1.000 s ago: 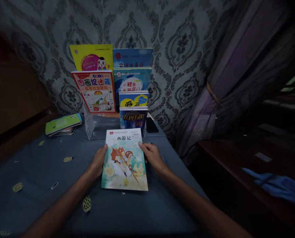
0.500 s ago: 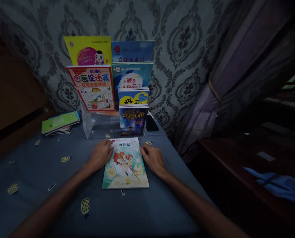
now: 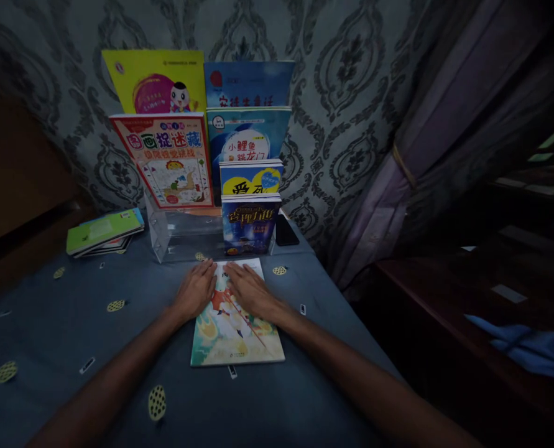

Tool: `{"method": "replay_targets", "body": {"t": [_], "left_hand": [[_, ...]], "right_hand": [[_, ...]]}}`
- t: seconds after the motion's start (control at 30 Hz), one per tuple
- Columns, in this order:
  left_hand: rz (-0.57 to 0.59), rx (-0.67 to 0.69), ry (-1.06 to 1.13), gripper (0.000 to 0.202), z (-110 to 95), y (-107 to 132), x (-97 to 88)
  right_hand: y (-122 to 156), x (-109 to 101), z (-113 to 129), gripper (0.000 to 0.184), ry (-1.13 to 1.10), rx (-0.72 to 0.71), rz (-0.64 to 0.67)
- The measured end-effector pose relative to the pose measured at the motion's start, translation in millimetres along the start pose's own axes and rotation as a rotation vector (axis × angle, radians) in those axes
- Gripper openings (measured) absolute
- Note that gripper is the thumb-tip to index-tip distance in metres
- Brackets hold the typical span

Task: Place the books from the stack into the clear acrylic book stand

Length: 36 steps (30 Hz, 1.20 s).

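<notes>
A picture book (image 3: 235, 336) with a pale teal cover lies flat on the blue tablecloth (image 3: 71, 323) in front of me. My left hand (image 3: 195, 290) rests flat at the book's upper left corner, fingers stretched out. My right hand (image 3: 252, 291) lies flat on the upper part of the cover, fingers spread and pointing toward the wall. Neither hand grips anything. Just beyond the book stands a clear tiered stand (image 3: 174, 233) that holds several upright books.
The stand's front book is dark blue (image 3: 249, 225), and a red-framed book (image 3: 168, 160) stands on the left. A small pile of books (image 3: 102, 231) lies at the left. A dark phone (image 3: 286, 230) lies right of the stand. A curtain (image 3: 426, 149) hangs at the right.
The book has been laid flat on the cloth. My right hand moved from the book's right edge onto its cover, and my left hand shifted up to the top left corner.
</notes>
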<state>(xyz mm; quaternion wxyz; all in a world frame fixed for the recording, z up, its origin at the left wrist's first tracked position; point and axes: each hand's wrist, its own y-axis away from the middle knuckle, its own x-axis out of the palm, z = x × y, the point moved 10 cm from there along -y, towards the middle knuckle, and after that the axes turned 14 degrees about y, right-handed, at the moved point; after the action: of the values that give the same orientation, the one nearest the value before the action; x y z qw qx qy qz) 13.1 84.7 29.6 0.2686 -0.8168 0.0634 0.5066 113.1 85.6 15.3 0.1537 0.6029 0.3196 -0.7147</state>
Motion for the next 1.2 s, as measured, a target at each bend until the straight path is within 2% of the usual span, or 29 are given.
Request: {"method": "replay_targets", "body": {"t": [0.17, 0.3, 0.47, 0.7, 0.93, 1.07, 1.2], "left_hand": [[0.032, -0.021, -0.024, 0.044, 2.3, 0.0, 3.8], [0.061, -0.027, -0.026, 0.045, 0.6, 0.5, 3.4], [0.144, 0.026, -0.028, 0.048, -7.3, -3.0, 7.4], [0.313, 0.168, 0.054, 0.052, -35.6, -24.8, 31.2], [0.347, 0.232, 0.088, 0.051, -57.5, -46.0, 48.0], [0.376, 0.255, 0.094, 0.05, -66.3, -40.8, 48.8], [0.428, 0.335, 0.126, 0.051, -85.2, -28.1, 49.1]], "right_hand": [[19.6, -11.3, -64.3, 0.045, -0.037, 0.145, -0.03], [28.3, -12.7, -86.0, 0.044, -0.206, 0.134, -0.09], [28.3, -12.4, -95.1, 0.044, -0.345, 0.156, -0.13], [25.9, -14.0, -103.0, 0.047, -0.489, 0.151, -0.131], [25.1, -15.9, -101.5, 0.05, -0.515, 0.133, -0.158], [25.1, -17.4, -99.5, 0.051, -0.513, 0.124, -0.154], [25.7, -17.2, -97.9, 0.049, -0.492, 0.107, -0.144]]}}
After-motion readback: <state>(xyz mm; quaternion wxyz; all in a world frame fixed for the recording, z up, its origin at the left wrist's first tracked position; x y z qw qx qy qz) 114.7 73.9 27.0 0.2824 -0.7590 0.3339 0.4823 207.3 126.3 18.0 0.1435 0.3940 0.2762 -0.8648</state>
